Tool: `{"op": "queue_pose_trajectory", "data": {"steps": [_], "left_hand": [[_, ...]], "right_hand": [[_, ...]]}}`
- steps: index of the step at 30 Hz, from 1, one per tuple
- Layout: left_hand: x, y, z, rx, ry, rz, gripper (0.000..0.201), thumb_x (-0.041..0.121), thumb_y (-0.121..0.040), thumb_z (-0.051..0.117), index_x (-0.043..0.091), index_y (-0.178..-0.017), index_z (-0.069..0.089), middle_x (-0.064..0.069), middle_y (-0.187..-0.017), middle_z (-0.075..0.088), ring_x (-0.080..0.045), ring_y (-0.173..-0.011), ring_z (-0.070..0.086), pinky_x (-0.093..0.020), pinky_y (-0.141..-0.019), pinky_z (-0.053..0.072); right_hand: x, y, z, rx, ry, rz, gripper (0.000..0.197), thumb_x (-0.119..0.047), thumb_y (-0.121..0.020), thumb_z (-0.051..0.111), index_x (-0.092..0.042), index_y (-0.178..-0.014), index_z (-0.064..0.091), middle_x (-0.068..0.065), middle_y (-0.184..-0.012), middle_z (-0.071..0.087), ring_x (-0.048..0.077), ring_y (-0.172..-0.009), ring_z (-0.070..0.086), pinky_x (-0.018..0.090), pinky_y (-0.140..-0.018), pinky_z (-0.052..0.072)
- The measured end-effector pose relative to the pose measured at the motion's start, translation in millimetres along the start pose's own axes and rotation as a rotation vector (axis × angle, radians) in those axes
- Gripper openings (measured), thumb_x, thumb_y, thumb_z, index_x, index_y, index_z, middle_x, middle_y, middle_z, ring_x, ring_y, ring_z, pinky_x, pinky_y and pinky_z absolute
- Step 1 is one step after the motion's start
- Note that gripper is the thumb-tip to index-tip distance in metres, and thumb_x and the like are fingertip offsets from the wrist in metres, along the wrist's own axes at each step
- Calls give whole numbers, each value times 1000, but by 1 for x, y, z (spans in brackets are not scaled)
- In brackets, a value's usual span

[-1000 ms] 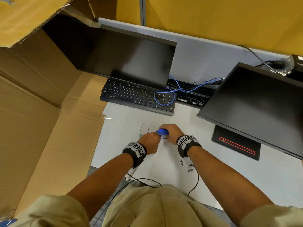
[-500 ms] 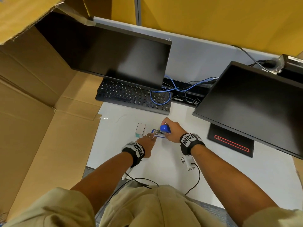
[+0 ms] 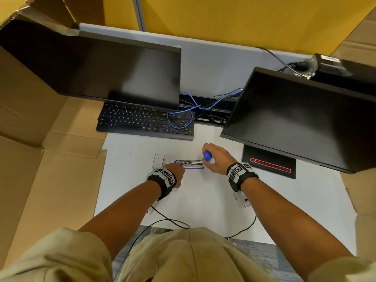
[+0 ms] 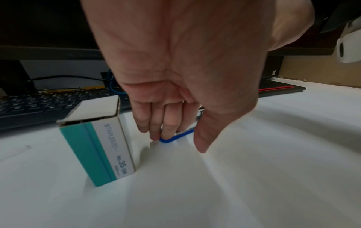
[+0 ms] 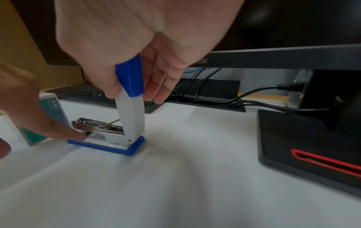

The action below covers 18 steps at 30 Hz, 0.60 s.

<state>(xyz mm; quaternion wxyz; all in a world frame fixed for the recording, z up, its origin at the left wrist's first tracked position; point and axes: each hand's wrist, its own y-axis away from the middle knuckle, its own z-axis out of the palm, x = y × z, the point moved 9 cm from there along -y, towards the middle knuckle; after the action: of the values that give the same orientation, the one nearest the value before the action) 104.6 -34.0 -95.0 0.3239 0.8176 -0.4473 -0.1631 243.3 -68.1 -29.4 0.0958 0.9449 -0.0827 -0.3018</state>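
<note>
Stapler: the stapler (image 5: 129,123) sits on the white desk (image 3: 203,202) with its blue base flat. Its metal channel is laid bare and points left, and its white, blue-tipped top arm stands upright at the hinge end.
Right hand: my right hand (image 3: 215,159) pinches the blue tip of that arm between thumb and fingers, holding it from above.
Left hand: my left hand (image 3: 175,173) has its fingers bent down, with the tips touching the front end of the channel and base. The thumb hangs apart, not closed on anything.
Position: the stapler lies between my two hands, hinge end under the right and front end under the left fingertips.
Left side: a box of staples (image 4: 97,148) stands on end, flap open, just beside my left fingers with a narrow gap between them.
Behind: the keyboard (image 3: 142,121) is near, under the left monitor (image 3: 101,74).
Right side: the black monitor foot (image 3: 270,165) lies apart from my right hand, with bare desk between.
Towards me: plain desk runs down to its front edge.
Far left: cardboard (image 3: 40,180) lies over the desk edge.
Hard to see: my left fingertips cover the channel's front end. I cannot tell whether staples lie in the channel, and the top of the arm is hidden inside my right hand.
</note>
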Motion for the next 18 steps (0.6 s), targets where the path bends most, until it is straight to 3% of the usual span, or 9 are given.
{"op": "queue_pose_trajectory", "data": {"steps": [5,11,15,18], "left_hand": [[1,-3,1,16,3,-9,42,18,-83,64,4,-121,57,-12,-115,66,-28,-99,68,-36,-83,59],[-2,-3,6,65,47,-39,57,20,-82,67,5,-132,47,-12,-124,64,-29,-108,65,-38,-90,57],[-2,-2,7,84,18,-57,60,20,-81,69,4,-134,46,-13,-126,60,-29,-111,63,-37,-93,54],[-1,-2,6,92,6,-51,61,20,-81,68,3,-135,46,-15,-129,59,-30,-112,62,-38,-94,54]], "right_hand": [[24,14,-6,35,19,50,23,-23,-81,67,-20,-95,49,1,-90,58,23,-77,55,34,-69,51],[55,21,4,-37,52,179,16,-18,-78,68,-17,-88,56,1,-89,60,24,-76,57,33,-67,52],[66,30,29,-100,83,205,19,-14,-83,61,-17,-101,62,4,-98,64,25,-83,59,32,-74,51],[65,30,35,-40,90,197,21,-10,-85,57,-14,-105,60,7,-101,64,30,-86,61,34,-78,51]]}}
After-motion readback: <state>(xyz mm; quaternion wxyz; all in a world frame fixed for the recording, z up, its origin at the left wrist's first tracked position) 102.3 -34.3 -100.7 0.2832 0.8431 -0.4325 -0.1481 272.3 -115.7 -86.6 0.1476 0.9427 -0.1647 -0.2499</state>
